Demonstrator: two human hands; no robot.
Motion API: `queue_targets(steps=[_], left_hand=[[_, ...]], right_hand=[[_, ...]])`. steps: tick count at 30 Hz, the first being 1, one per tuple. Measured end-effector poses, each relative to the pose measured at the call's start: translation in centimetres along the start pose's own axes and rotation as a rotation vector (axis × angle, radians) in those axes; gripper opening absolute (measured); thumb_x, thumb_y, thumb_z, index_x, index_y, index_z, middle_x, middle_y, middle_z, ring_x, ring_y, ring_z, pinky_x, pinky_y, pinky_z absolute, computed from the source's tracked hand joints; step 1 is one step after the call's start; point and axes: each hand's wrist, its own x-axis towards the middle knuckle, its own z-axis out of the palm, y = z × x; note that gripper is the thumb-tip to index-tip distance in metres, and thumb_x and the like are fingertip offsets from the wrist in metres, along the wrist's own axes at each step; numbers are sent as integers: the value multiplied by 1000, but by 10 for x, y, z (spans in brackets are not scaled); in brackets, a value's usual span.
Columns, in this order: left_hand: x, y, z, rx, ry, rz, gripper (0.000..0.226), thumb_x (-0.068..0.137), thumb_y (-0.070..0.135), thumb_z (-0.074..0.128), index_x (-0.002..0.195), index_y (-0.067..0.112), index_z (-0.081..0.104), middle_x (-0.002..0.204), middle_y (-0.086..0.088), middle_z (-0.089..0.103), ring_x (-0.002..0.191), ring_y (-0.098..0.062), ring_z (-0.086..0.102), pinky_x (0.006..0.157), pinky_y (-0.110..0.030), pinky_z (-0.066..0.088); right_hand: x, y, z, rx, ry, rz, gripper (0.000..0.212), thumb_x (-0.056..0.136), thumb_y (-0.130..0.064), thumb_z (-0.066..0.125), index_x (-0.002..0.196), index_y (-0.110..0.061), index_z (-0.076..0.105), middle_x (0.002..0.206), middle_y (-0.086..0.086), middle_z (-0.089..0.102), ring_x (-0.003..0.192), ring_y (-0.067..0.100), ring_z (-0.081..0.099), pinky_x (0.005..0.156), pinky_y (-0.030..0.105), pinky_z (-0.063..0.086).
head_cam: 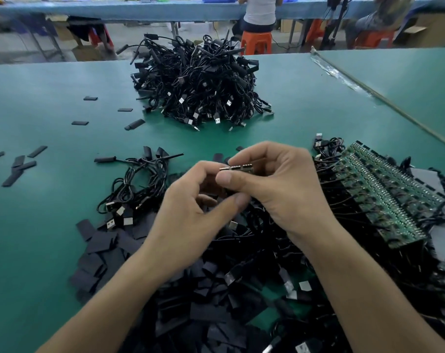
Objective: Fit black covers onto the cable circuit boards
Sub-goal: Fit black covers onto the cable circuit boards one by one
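A board (pixel 238 168) is being pinched by the right hand (pixel 280 184) and gripped at its end by the curled left hand (pixel 191 200), above covers (pixel 101 248) heaped on the tabletop (pixel 38 98).

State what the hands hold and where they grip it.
A small circuit board: the right hand pinches its middle between thumb and forefinger, and the left hand pinches the end nearest it.

Teal-green table (pixel 50 212), black cables (pixel 198 82), black covers (pixel 99 242), green circuit boards (pixel 384 189), orange stool (pixel 257 42)
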Motion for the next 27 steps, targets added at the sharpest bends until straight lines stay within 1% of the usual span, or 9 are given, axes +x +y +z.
queue_targets(steps=[2,6,7,9,11,16,21,25,27], left_hand=[[1,-2,-1,-42,49,18,14,83,29,76,91,33,65,75,0,67,58,-5,54,53,-23,46],[2,-9,-3,-5,97,14,10,85,26,72,84,22,62,72,-11,63,59,-32,51,51,-38,42],[2,-9,-4,-18,102,2,11,84,25,72,84,22,62,72,-9,63,59,-29,52,52,-37,43],[3,-9,-4,-37,122,-13,12,82,24,74,82,24,61,69,3,62,60,-10,53,53,-23,44],[4,-7,-6,-72,140,-30,12,81,24,74,80,25,62,68,12,60,62,-1,52,57,-14,42],[5,-5,-8,-185,114,-64,14,81,25,72,78,14,64,69,4,60,65,-11,51,61,-22,45],[6,-3,-14,-238,74,-20,14,77,31,81,76,22,70,72,3,67,68,-12,61,67,-25,53],[4,-5,-16,-406,42,-54,26,71,46,85,79,24,73,74,1,67,69,-15,59,71,-32,51],[5,-6,-16,-409,68,-66,29,69,49,85,79,25,73,74,2,66,69,-16,57,72,-35,48]], right_hand=[[-1,0,1,70,-30,28,23,61,-13,92,73,-17,74,69,17,71,54,12,63,52,22,52],[2,-1,-5,125,-113,74,16,68,-22,83,77,-14,73,68,8,73,62,11,66,64,20,54],[2,0,-6,115,-128,85,16,69,-25,80,77,-14,73,68,5,73,64,10,65,66,21,54],[3,3,-6,96,-112,107,16,71,-27,78,77,-14,71,71,1,71,67,10,62,68,23,52],[3,4,-4,102,-109,109,18,70,-31,76,77,-15,70,72,-1,68,69,10,60,68,23,52],[1,5,0,196,-172,71,13,73,-31,76,75,-19,71,74,-2,68,73,11,61,72,23,53],[-1,8,5,333,-223,104,15,79,-32,74,76,-17,72,75,2,67,71,13,60,69,26,53],[-2,8,11,520,-273,179,17,73,-32,75,74,-15,72,73,1,68,69,13,63,70,26,56],[-2,6,11,485,-246,169,18,74,-32,75,74,-15,71,74,2,67,71,14,61,74,28,55]])
